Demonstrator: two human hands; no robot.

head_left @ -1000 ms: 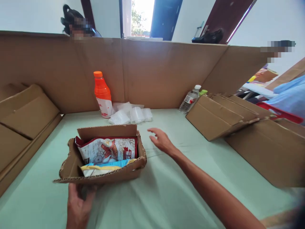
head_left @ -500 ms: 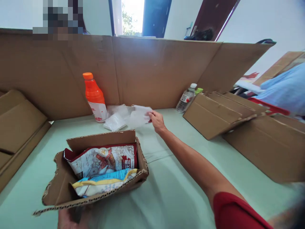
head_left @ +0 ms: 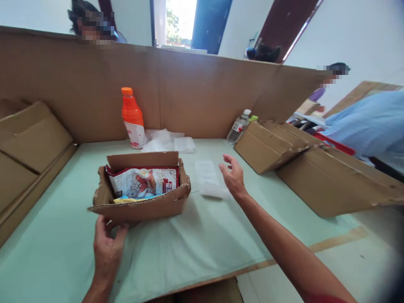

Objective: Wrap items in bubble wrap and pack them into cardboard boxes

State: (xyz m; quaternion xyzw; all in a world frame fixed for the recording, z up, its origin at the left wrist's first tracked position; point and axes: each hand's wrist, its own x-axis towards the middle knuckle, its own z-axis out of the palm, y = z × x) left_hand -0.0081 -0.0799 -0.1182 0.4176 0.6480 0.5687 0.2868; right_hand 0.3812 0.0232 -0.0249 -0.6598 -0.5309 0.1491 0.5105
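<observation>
Right hand (head_left: 232, 176) is hovering open, fingers spread, holding nothing, just beside the clear bubble-wrap bag (head_left: 208, 182) lying flat at its 9 o'clock. Left hand (head_left: 107, 246) is gripping the near wall of the small cardboard box (head_left: 148, 206), snack packets (head_left: 142, 183) inside. Best to pinch the bag's near edge cleanly while bracing the box. Orange bottle (head_left: 132, 118) is standing at 12 o'clock.

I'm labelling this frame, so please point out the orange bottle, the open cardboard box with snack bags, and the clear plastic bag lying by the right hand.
orange bottle (head_left: 131, 115): head view, on its orange upper body.
cardboard box (head_left: 151, 206): head view, on its near front wall.
clear plastic bag (head_left: 208, 181): head view, on its flat middle.
</observation>
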